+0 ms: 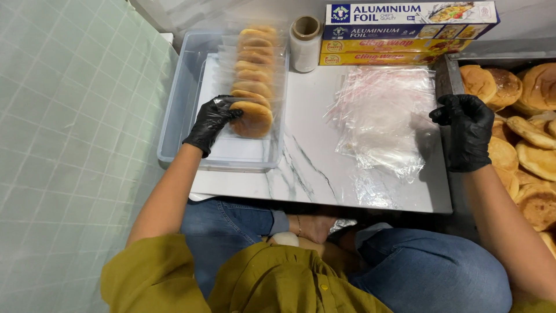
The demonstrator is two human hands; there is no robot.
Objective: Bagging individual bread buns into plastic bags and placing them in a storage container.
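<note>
While left hand (209, 123) grips a bagged bun (251, 117) at ten o'clock, right hand (467, 128) hovers half-curled, empty, over the loose buns (524, 152) at three o'clock.

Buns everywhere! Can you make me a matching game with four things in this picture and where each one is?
Things:
1. bagged buns
2. loose buns
3. empty bags
4. film roll

Places:
A. in a pile on the marble board, in front of the long boxes
B. standing upright beside the stacked long boxes
C. lined up in the clear plastic tub, where the left hand is
D. heaped in the tray on the right, near the right hand

Pairs: 1-C, 2-D, 3-A, 4-B
</note>
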